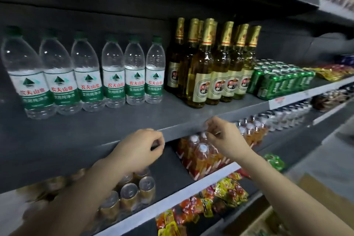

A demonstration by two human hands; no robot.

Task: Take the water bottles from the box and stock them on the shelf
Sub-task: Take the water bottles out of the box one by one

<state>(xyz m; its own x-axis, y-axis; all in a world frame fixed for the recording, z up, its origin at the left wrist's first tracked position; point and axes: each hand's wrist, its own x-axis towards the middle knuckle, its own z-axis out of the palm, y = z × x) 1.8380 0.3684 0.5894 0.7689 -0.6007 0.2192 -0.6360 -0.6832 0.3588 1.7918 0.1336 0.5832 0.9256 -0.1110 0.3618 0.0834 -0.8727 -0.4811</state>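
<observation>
Six water bottles (pixel 86 74) are stood upright in a row along the back of the shelf (pixel 107 128), toward its left end, long axes vertical, green caps up, labels facing the front edge. Beer bottles (pixel 212 63) are set just to their right. Both hands are held at the shelf's front edge: the left hand (pixel 141 147) and right hand (pixel 222 136) are loosely curled, nothing gripped.
</observation>
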